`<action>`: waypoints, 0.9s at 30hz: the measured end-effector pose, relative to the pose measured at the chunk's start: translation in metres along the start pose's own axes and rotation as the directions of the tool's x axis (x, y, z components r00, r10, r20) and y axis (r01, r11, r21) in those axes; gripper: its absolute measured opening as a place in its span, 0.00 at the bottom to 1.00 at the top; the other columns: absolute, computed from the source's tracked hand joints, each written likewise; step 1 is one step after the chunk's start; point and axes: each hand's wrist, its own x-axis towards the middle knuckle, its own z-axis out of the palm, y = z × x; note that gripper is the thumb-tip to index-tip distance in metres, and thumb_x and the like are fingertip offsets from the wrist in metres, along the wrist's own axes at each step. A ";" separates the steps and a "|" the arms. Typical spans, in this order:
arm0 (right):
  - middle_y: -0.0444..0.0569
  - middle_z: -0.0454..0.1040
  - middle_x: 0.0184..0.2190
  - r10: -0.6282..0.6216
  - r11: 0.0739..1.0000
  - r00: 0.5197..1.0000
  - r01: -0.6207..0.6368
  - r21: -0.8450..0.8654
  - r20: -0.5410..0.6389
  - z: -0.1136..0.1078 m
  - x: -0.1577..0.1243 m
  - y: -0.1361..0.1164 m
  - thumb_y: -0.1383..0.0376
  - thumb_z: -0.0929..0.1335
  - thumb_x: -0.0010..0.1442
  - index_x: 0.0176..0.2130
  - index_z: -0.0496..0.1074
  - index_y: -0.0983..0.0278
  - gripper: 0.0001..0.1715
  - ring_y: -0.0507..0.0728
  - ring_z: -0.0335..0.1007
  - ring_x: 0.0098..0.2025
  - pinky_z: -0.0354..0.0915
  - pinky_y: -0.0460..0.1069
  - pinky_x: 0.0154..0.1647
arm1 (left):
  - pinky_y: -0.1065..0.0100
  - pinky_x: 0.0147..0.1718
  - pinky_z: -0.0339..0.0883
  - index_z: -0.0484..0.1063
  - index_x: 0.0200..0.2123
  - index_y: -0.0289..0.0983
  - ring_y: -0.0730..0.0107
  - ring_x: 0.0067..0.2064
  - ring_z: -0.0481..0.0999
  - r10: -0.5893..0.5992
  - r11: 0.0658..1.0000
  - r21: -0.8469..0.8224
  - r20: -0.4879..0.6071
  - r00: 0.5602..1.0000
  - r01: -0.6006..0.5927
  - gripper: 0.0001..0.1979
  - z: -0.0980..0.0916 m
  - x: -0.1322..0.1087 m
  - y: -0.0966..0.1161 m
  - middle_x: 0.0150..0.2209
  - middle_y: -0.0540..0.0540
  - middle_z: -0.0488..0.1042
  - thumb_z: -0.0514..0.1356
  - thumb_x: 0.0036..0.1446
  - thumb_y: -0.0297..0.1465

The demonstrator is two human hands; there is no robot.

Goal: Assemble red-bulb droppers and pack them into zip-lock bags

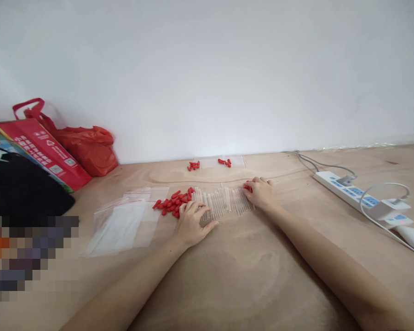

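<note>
A row of thin clear tubes (219, 204) lies side by side on the wooden table, and they look like glass droppers. Against its left end rests a heap of red rubber bulbs (172, 203). My left hand (193, 224) lies low over that end, thumb and fingers apart, its fingertips by the heap and the nearest tubes. At the right end, my right hand (259, 193) has its fingers curled over some red rubber bulbs (248, 186), which show partly beneath the fingertips. How many are under it is hidden.
Clear zip bags (124, 220) lie at the left. Near the wall is another bag (209, 162) with tubes and red bulbs on it. A white power strip (352, 191) with cables sits at the right. Red shopping bags (86, 147) and a black cloth bag (24, 188) stand far left.
</note>
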 end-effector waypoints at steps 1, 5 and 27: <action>0.53 0.71 0.34 -0.005 1.000 1.000 0.005 -0.004 0.004 0.001 0.001 0.000 0.62 0.62 0.54 0.33 0.74 0.60 0.12 0.61 0.60 0.40 0.48 0.54 0.38 | 0.56 0.42 0.52 0.70 0.37 0.39 0.59 0.42 0.66 -0.002 1.000 0.000 0.003 1.000 0.002 0.16 0.000 0.000 0.000 0.38 0.45 0.70 0.60 0.46 0.42; 0.52 0.71 0.33 -0.020 1.000 1.000 0.020 -0.012 -0.024 0.006 0.002 0.001 0.64 0.61 0.56 0.31 0.74 0.61 0.13 0.59 0.60 0.39 0.47 0.53 0.36 | 0.58 0.42 0.52 0.70 0.37 0.39 0.61 0.42 0.65 -0.016 1.000 0.012 0.015 1.000 0.015 0.14 0.000 0.001 0.002 0.38 0.45 0.70 0.59 0.48 0.39; 0.46 0.70 0.27 -0.458 0.745 0.886 0.426 0.513 -0.072 -0.022 -0.068 -0.036 0.53 0.66 0.52 0.31 0.68 0.63 0.16 0.53 0.62 0.32 0.53 0.50 0.34 | 0.53 0.42 0.49 0.71 0.32 0.33 0.52 0.44 0.60 -0.330 0.845 0.446 -0.001 0.944 0.296 0.13 0.005 0.047 0.017 0.39 0.37 0.67 0.52 0.47 0.35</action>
